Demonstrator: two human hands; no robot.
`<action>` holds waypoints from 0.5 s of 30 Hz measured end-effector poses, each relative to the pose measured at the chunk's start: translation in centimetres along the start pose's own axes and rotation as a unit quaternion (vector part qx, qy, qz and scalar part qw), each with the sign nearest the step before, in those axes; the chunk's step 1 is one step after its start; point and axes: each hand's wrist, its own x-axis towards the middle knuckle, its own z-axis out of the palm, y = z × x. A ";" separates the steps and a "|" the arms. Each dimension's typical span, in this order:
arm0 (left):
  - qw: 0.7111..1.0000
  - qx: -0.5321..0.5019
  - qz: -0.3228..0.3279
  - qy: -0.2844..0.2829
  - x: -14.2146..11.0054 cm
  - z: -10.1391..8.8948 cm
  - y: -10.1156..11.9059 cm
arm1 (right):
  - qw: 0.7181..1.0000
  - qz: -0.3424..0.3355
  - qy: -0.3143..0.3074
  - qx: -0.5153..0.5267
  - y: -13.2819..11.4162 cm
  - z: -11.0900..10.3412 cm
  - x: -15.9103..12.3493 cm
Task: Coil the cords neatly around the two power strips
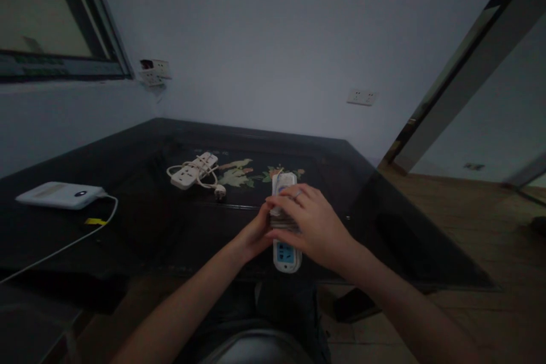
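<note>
A white power strip (pixel 286 261) with blue socket faces is held lengthwise in front of me, near the table's front edge. Its pale cord is wound round the middle, partly covered by my fingers. My left hand (pixel 256 230) grips the strip from its left side, with most fingers hidden behind it. Over the top and right side, my right hand (pixel 309 219) curls round the strip and the wound cord; a ring shows on one finger. Farther back to the left lies a second white power strip (pixel 185 177), its cord looped loosely round it and its plug (pixel 220 190) resting on the table.
The dark glossy table (pixel 140 239) carries a printed flower pattern. At its left side lies a white power bank (pixel 63 195) with a cable (pixel 111 217) running off toward me, beside a yellow scrap (pixel 94 221). Wall sockets (pixel 362 96) are behind.
</note>
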 end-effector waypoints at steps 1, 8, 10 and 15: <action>1.000 -0.001 0.003 0.009 0.1 -0.1 0.0 | 1.000 0.001 0.004 -0.007 -0.3 0.8 -0.3; 0.995 -0.092 -0.028 0.013 0.3 -0.9 -0.4 | 0.993 0.091 0.053 0.059 0.1 4.6 -0.5; 0.995 -0.102 -0.023 0.001 0.1 -1.2 -0.4 | 0.986 0.116 0.065 0.098 0.3 4.6 -0.4; 0.996 -0.084 0.003 0.005 -1.0 -2.1 -1.0 | 0.959 0.189 0.088 0.193 1.2 4.3 -0.5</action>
